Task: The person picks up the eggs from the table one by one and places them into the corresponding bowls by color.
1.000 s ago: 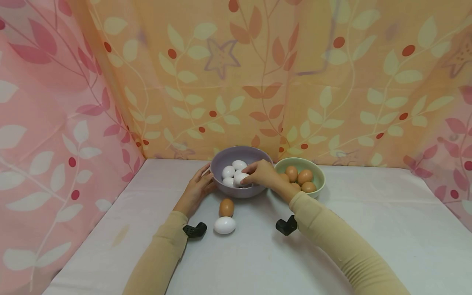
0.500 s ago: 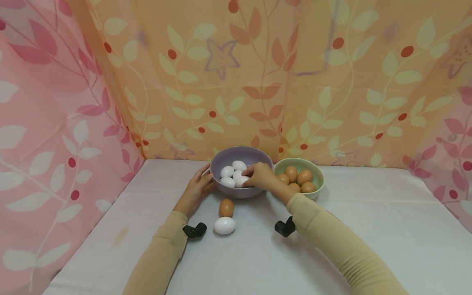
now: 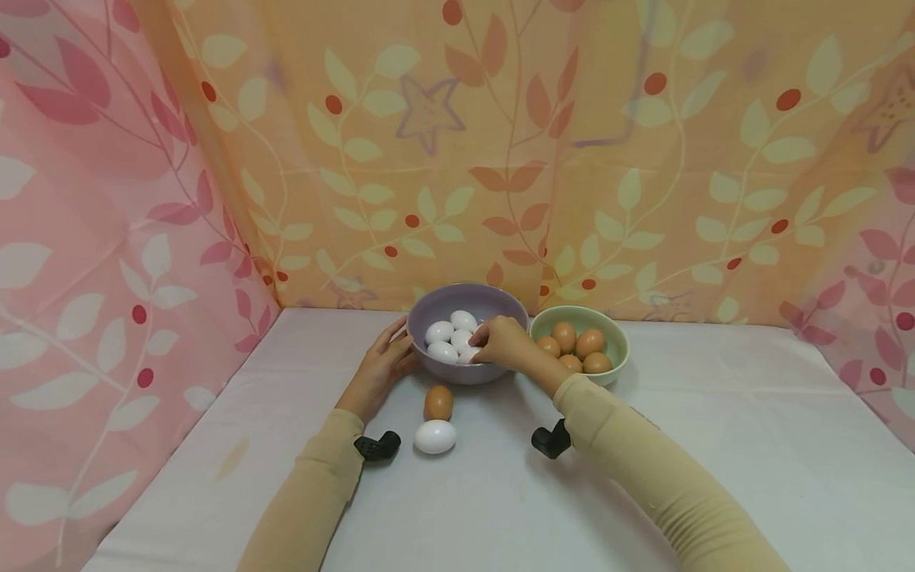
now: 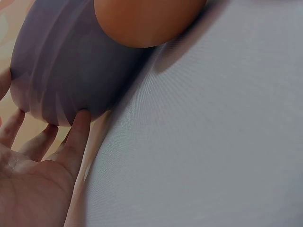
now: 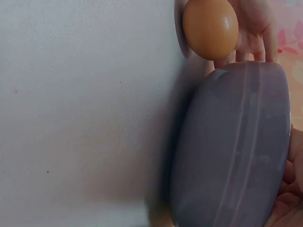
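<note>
Against the side of the purple bowl (image 3: 468, 373) my left hand (image 3: 379, 367) rests its fingertips, the fingers spread and nearly straight. In the left wrist view those fingertips touch the bowl's outer wall (image 4: 71, 71). My right hand (image 3: 509, 343) reaches over the near right rim, thumb and fingers pinching a white egg (image 3: 468, 357) low inside, which they partly cover. Several other white eggs (image 3: 443, 352) lie in the bowl beside it. In the right wrist view the bowl's wall hides most of the right hand (image 5: 289, 198).
A brown egg (image 3: 438, 403) and a white egg (image 3: 435, 437) lie on the white tablecloth (image 3: 486, 508) in front of the purple bowl. To its right stands a light green bowl (image 3: 620, 357) with several brown eggs (image 3: 590, 343). A patterned curtain (image 3: 443, 199) hangs behind.
My right hand has lowered the white egg from above the others into the near right part of the purple bowl. My left hand has stayed at the bowl's side.
</note>
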The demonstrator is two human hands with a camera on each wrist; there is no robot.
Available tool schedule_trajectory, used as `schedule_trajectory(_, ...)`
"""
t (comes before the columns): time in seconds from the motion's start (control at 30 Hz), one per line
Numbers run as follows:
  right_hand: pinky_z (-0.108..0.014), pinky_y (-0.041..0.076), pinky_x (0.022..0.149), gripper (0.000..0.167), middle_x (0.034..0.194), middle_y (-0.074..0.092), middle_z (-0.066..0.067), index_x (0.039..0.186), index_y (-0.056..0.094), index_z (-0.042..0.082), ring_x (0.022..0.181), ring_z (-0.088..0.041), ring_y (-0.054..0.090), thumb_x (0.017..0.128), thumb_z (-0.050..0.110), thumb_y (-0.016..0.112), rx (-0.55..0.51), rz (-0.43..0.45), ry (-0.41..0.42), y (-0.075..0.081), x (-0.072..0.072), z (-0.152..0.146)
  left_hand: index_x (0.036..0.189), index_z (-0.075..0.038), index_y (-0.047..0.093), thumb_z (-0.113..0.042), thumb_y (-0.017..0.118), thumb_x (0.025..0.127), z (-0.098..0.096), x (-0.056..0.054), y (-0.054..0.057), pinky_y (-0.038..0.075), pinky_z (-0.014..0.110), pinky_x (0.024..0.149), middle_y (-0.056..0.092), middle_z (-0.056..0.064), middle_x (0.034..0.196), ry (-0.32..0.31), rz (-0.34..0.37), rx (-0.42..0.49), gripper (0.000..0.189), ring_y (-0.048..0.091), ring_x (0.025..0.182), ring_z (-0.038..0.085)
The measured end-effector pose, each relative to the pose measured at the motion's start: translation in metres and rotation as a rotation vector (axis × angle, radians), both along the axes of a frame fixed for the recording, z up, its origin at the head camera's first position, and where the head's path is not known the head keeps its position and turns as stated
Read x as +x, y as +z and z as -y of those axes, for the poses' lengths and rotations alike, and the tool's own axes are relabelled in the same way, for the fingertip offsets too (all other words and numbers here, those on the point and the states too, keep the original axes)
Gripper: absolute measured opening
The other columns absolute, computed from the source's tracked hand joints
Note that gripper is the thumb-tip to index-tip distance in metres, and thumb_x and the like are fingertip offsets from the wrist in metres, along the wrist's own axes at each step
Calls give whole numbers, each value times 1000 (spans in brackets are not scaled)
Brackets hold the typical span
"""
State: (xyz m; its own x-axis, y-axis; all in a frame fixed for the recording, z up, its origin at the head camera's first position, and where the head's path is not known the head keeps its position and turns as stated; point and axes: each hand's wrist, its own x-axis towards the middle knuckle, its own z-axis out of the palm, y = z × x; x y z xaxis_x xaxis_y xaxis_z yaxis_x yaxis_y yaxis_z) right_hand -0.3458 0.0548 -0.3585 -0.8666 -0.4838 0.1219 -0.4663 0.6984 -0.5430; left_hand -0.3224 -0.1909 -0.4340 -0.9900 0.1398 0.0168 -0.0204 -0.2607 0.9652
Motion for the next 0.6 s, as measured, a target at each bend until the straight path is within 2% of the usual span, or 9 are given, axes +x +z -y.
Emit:
schedule_trajectory(0.17,-25,55,79,24,91,78,-9,97,78,3,87,-17,70,75,10,85,-25,49,-9,0,-1,0,156,-23,32,-24,55,103,0,2,1,39,41,115,35,8,160,3,0,1,57,42,143,26)
schedule_trajectory(0.27,-21,54,75,27,94,78,-10,101,77,2,87,-14,69,77,12,84,-130,111,-51,-1,2,-2,157,-22,30,-24,54,103,0,3,1,40,40,114,33,9,161,1,0,3,58,42,143,27)
schedule_trajectory(0.33,-21,54,74,29,98,77,-12,105,76,0,88,-15,69,78,11,83,-237,153,-76,-1,6,-3,156,-22,30,-24,55,103,0,3,1,41,39,113,34,9,161,3,0,5,59,42,143,27)
schedule_trajectory(0.47,-25,58,80,30,105,76,-16,109,74,-1,95,-17,71,82,9,80,-404,208,-75,2,26,-5,156,-22,31,-24,54,103,0,2,1,43,36,112,35,8,160,1,0,6,58,42,143,26)
schedule_trajectory(0.6,-29,58,86,31,110,75,-15,112,74,3,102,-18,71,83,13,79,-482,251,-48,7,52,-5,157,-21,30,-24,53,104,0,2,2,44,35,111,35,8,160,-6,-13,-1,58,42,142,27)
